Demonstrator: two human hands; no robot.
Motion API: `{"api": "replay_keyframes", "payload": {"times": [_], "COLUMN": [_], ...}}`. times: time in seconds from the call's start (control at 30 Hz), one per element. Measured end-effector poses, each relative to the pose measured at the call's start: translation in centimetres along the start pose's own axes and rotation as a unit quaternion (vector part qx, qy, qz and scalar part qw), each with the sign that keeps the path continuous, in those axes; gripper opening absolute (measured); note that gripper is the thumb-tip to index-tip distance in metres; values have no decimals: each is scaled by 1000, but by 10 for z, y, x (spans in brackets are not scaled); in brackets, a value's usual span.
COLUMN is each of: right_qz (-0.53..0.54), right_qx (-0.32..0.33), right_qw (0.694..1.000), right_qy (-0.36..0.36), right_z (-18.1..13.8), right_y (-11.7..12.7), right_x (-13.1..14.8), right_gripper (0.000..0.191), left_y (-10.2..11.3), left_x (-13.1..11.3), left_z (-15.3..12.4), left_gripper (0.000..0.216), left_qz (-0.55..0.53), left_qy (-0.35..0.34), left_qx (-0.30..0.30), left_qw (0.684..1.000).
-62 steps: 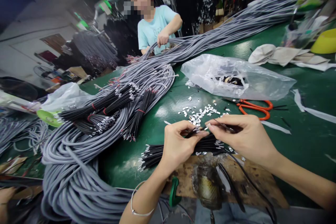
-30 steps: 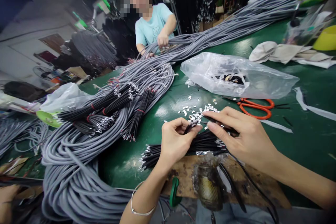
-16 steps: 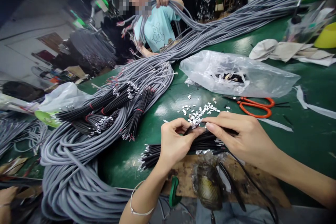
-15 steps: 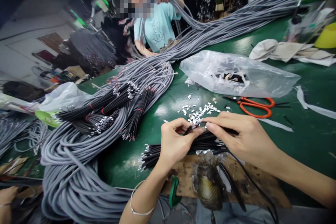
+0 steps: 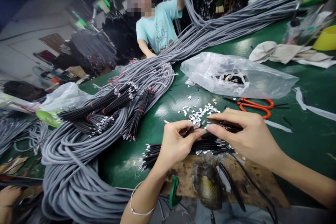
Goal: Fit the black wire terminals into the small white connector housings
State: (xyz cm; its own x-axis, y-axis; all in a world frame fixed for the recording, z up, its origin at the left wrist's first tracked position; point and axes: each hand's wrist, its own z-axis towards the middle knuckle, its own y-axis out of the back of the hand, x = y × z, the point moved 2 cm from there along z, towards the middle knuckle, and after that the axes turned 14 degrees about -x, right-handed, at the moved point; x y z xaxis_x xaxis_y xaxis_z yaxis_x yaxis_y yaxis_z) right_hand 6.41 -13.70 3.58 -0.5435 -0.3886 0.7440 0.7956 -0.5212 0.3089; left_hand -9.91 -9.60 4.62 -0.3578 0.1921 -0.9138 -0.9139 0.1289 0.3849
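My left hand [image 5: 176, 143] is closed in a pinch on a black cable [image 5: 188, 131], whose end points toward my right fingertips. My right hand [image 5: 244, 131] is also closed, thumb against forefinger, around a thin dark strand that looks like a black wire [image 5: 228, 124]. The two sets of fingertips nearly meet. Just beyond them lies a loose pile of small silvery metal pieces [image 5: 198, 113]. Beneath my hands rests a bundle of short black cables [image 5: 152, 154] with stripped, pale ends. What exactly sits between the fingertips is too small to make out.
Thick grey cables [image 5: 78, 161] loop along the left, with tied black cable bundles [image 5: 98, 106] on top. A clear plastic bag [image 5: 265, 80] and orange-handled scissors [image 5: 267, 106] lie beyond my hands. A wooden board [image 5: 254, 178] is at the table edge. Across the table a person [image 5: 160, 24] lifts grey cables.
My right hand has shifted slightly right, opening a small gap between the fingertips. My left hand barely moved. The person opposite has raised a hand higher with the grey cables.
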Motion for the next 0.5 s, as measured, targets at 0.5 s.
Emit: {"api": "replay_keyframes", "payload": {"times": [0.5], "right_qz": [37], "right_qx": [16], "right_qw": [994], "right_qy": [-104], "right_z": [-3], "right_y": [-7], "right_x": [1], "right_gripper": [17], "left_y": [-5], "left_x": [5], "left_z": [-2], "left_gripper": [9], "left_qz": [-50], "left_qy": [-4], "left_qx": [12], "left_qw": [999]}}
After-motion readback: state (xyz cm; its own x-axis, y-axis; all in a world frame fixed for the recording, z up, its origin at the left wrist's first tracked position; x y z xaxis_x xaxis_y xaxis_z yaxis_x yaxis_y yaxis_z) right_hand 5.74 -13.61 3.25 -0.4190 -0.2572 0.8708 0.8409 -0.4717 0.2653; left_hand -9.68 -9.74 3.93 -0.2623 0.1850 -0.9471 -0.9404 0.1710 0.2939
